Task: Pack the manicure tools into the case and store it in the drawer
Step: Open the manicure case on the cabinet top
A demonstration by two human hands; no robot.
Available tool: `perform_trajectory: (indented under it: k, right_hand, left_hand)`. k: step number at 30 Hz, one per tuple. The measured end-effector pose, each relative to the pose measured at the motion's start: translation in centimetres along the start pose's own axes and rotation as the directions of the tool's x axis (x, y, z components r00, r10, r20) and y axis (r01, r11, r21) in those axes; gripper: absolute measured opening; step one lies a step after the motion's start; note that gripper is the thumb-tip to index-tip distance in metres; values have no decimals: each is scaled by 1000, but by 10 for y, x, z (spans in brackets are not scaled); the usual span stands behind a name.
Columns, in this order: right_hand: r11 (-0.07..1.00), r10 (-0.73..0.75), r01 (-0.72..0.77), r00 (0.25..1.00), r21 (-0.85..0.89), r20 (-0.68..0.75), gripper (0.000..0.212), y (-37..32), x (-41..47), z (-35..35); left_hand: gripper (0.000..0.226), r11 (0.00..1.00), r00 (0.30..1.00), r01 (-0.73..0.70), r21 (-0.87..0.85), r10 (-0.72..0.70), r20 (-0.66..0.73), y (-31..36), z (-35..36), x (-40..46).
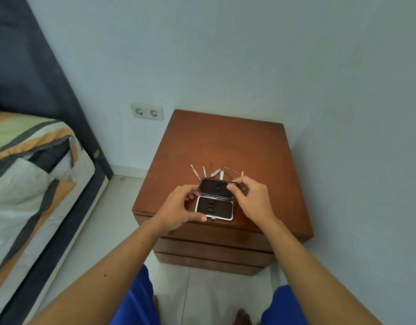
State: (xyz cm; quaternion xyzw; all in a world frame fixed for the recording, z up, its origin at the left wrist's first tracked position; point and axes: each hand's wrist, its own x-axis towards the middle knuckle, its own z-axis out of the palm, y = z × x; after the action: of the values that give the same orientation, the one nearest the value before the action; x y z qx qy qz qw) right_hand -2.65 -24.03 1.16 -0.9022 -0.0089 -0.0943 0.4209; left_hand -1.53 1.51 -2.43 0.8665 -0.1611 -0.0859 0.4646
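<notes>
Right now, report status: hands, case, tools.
Left hand and right hand grip open case on nightstand. Case empty. Tools loose behind it. Drawers shut.

The far ends of the manicure tools (216, 172) lie exposed; their near ends are hidden behind the case (215, 199) lid. Individual tool types are too small to identify. The bed (26, 165) is cut off at the left edge.

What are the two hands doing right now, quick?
Left hand: grips the left side of the open manicure case.
Right hand: pinches the right edge of the case's raised lid.
</notes>
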Motion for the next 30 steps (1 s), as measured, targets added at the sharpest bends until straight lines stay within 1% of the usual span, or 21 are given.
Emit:
perform_trajectory:
  k: [4, 8, 10, 14, 16, 19, 24, 27, 30]
  right_hand:
    - [996, 50, -48, 999, 70, -20, 14, 5, 8, 3]
    - [996, 66, -65, 998, 61, -17, 20, 14, 16, 8]
    - [998, 56, -56, 998, 15, -14, 19, 19, 19, 10]
    - [991, -23, 21, 1000, -134, -11, 17, 23, 19, 9]
    - [985, -53, 50, 999, -163, -9, 16, 25, 19, 7]
    - [987, -41, 35, 999, -159, -35, 12, 23, 13, 2]
    - [998, 34, -37, 997, -45, -73, 19, 24, -19, -8]
    - [999, 53, -54, 997, -8, -54, 29, 29, -37, -9]
    - [998, 55, -55, 998, -16, -29, 31, 31, -51, -10]
  left_hand:
    - [90, 1000, 1000, -14, -25, 14, -16, 2, 0, -2]
    - [91, 999, 999, -30, -39, 29, -28, 0, -2, -3]
    - [90, 998, 999, -43, -38, 42, -24, -2, -2, -3]
    - [89, 999, 999, -32, -41, 33, 10, -3, -7, -1]
    - [87, 999, 999, -21, -38, 22, 37, -2, -10, 1]
    - [85, 1000, 998, -18, -20, 19, 61, -3, -16, 4]
    - [65, 999, 999, 7, -50, -5, 32, -6, -22, 6]
    - [56, 999, 999, -9, -34, 8, -35, -4, -16, 4]
    - [47, 1000, 992, -29, -4, 28, -120, 2, -8, 4]
